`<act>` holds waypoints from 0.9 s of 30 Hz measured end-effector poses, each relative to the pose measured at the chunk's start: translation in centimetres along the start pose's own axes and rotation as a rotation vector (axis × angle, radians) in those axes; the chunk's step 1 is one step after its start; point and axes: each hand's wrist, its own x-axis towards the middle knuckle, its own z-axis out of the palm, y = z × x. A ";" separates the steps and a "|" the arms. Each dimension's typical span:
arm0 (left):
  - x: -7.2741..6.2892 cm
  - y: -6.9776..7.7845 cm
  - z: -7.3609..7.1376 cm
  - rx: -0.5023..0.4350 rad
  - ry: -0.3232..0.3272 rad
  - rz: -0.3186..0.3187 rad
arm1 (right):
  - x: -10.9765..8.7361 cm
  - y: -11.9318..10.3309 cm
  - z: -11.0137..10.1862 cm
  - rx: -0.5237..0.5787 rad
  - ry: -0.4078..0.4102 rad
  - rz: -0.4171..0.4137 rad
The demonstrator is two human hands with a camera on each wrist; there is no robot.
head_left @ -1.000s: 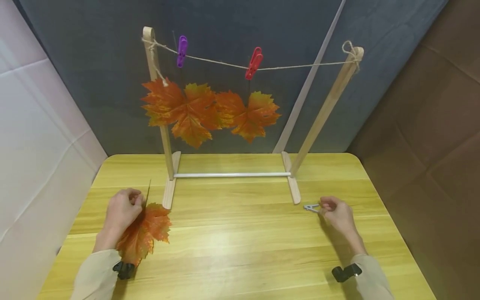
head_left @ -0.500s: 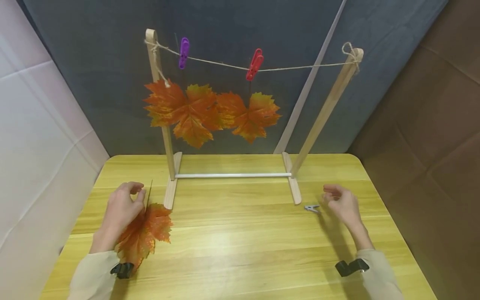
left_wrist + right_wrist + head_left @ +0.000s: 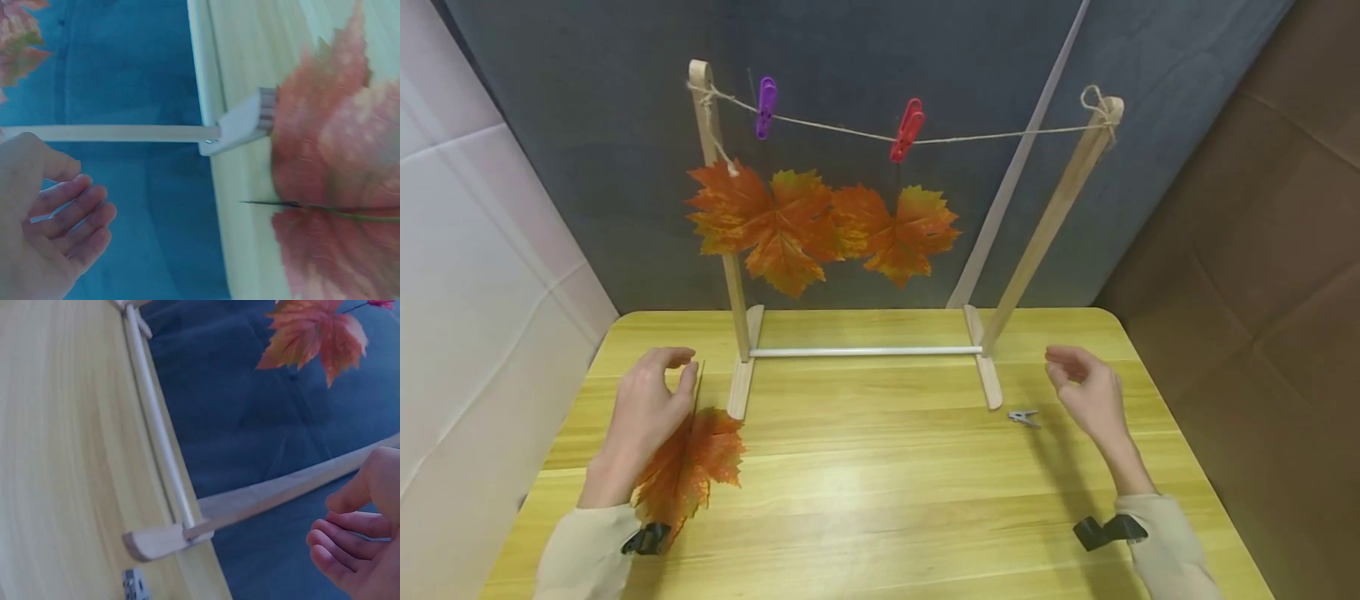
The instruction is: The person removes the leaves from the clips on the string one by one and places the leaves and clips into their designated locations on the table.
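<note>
My left hand (image 3: 651, 404) hovers by an orange artificial maple leaf (image 3: 711, 454) on the table. Its fingers are loosely bent with nothing between them; the left wrist view shows the leaf's dark stem (image 3: 269, 203) apart from the hand. Over on the right, my right hand (image 3: 1090, 396) is raised with relaxed fingers and holds nothing. A small grey clothespin (image 3: 1023, 417) lies on the table to its left. Two more leaves hang from a string (image 3: 835, 127): the left leaf (image 3: 778, 229) under a purple clothespin (image 3: 766, 108), the other leaf (image 3: 898, 229) under a red clothespin (image 3: 907, 131).
The string is tied between a left wooden post (image 3: 735, 292) and a right wooden post (image 3: 1052, 221). A white rod (image 3: 865, 352) joins their feet across the wooden table (image 3: 865, 500). A dark cloth (image 3: 850, 42) hangs behind.
My right hand has let go of the grey clothespin, leaving it on the table, and has risen away. The left hand has moved slightly up from the leaf, its fingers parting.
</note>
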 end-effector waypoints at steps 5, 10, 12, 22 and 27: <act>0.1 1.6 -0.7 -0.001 0.010 0.012 | 0.5 -1.6 -0.2 0.024 0.008 -0.021; 0.4 3.0 -1.0 -0.005 0.069 0.070 | 1.1 -3.2 -0.5 0.067 0.021 -0.049; 0.5 3.6 -1.1 -0.015 0.097 0.093 | 1.3 -3.9 -0.7 0.090 0.023 -0.061; 1.4 5.7 -1.5 -0.068 0.237 0.197 | 1.8 -7.1 -1.3 0.191 -0.010 -0.140; 2.0 6.7 -1.7 -0.082 0.254 0.236 | 2.1 -8.4 -1.5 0.213 -0.003 -0.167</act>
